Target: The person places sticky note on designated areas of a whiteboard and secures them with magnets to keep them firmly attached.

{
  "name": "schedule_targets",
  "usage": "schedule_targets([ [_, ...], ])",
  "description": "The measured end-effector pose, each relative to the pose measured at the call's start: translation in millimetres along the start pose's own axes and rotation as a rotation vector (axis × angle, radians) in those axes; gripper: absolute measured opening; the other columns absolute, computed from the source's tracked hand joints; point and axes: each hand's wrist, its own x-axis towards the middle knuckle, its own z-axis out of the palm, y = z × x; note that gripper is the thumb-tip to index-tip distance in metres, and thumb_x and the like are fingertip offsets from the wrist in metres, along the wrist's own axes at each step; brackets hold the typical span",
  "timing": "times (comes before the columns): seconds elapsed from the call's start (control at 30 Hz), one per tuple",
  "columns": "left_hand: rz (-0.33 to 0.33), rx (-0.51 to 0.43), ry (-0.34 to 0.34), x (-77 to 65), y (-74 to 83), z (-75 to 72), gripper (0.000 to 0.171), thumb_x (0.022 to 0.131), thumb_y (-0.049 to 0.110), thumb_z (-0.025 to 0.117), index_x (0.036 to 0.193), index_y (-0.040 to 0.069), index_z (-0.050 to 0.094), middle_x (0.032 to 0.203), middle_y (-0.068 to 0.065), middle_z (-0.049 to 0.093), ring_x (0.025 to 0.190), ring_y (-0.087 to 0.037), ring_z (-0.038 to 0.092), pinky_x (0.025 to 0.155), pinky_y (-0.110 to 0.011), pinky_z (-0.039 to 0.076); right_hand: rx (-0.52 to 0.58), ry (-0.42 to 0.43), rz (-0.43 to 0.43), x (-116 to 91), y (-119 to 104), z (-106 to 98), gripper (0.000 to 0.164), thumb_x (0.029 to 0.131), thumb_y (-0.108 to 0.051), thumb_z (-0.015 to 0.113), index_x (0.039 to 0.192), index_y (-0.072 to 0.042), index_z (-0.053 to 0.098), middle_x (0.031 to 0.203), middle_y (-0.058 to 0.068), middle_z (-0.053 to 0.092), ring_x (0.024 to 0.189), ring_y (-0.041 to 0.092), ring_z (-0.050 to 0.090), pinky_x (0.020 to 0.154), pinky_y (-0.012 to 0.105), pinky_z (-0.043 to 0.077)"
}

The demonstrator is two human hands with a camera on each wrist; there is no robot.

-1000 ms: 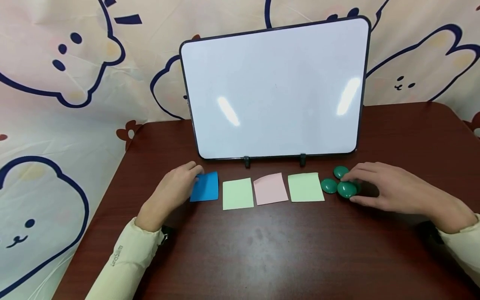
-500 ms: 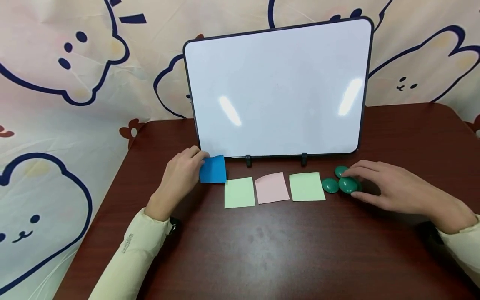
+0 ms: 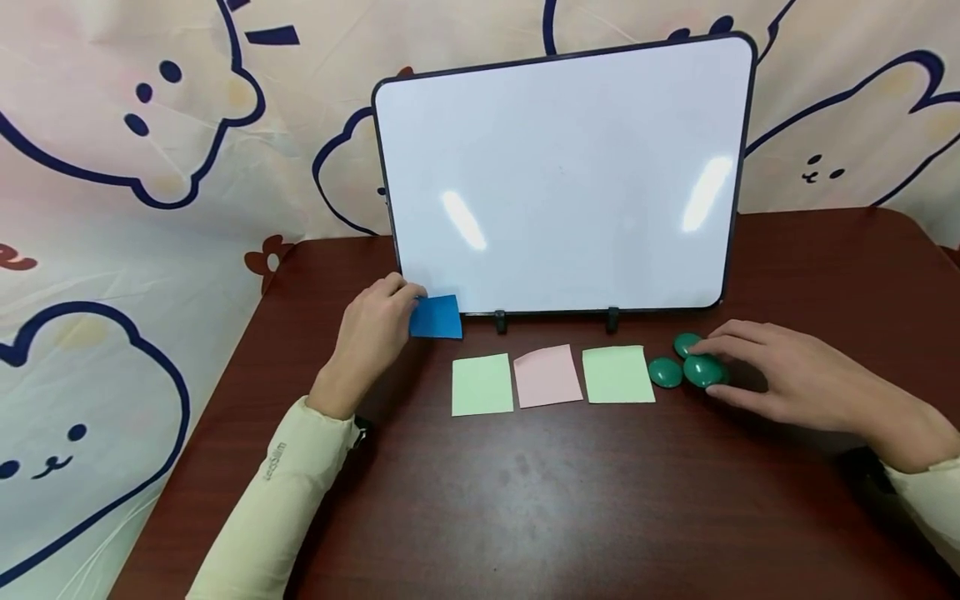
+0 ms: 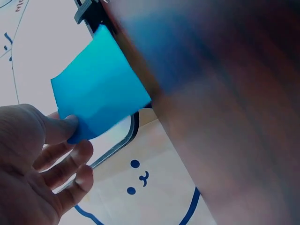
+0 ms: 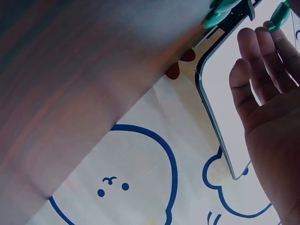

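Note:
My left hand (image 3: 375, 329) pinches a blue sticky note (image 3: 438, 317) by its left edge, thumb on one face in the left wrist view. That note overlaps the lower left corner of the whiteboard (image 3: 558, 175). At the right, my right hand (image 3: 798, 375) holds a glossy green round magnet (image 3: 703, 371) at its thumb and fingertips. In the right wrist view, this green magnet (image 5: 280, 17) sits at the fingertips, apart from the others. Two more green magnets (image 3: 665, 372) lie beside it on the table.
Two light green sticky notes (image 3: 482, 385) and a pink sticky note (image 3: 547, 377) lie in a row before the board. Small black feet (image 3: 501, 322) prop the whiteboard on the dark wooden table (image 3: 517, 517). Behind hangs a cartoon-print cloth (image 3: 225, 250).
My left hand has lifted the blue note from the left end of the row and moved it forward to the board's lower left corner. The right hand has barely moved.

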Motion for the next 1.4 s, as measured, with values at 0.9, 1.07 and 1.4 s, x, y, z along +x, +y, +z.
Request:
schedule_targets([
  [0.9,0.008,-0.018,0.162,34.6,3.0,15.6,0.014,0.093,0.008,0.069,0.104,0.002,0.074,0.1,-0.015,0.071,0.09,-0.03,0.06,0.078,-0.04,0.054,0.0,-0.005,0.009,-2.5,-1.3,0.0,0.048,0.073,-0.034,0.088,0.117,-0.031,0.069,0.11,-0.021,0.06,0.093,-0.002,0.054,0.078,0.032,0.057],
  [1.07,-0.032,-0.064,0.149,38.1,4.1,19.5,0.016,0.093,0.011,0.069,0.105,0.002,0.074,0.102,-0.015,0.07,0.093,-0.03,0.061,0.083,-0.039,0.056,-0.007,0.003,0.017,-4.8,-1.1,1.2,0.048,0.072,-0.034,0.089,0.116,-0.031,0.069,0.109,-0.022,0.06,0.093,-0.003,0.054,0.078,0.031,0.056],
  [1.4,-0.159,-0.153,0.122,41.7,8.1,19.5,0.019,0.093,0.011,0.068,0.108,0.001,0.074,0.102,-0.016,0.066,0.094,-0.029,0.064,0.09,-0.042,0.058,-0.009,0.008,0.002,-3.1,-0.8,-0.6,0.047,0.073,-0.032,0.088,0.116,-0.03,0.069,0.108,-0.023,0.059,0.093,-0.004,0.054,0.078,0.031,0.056],
])
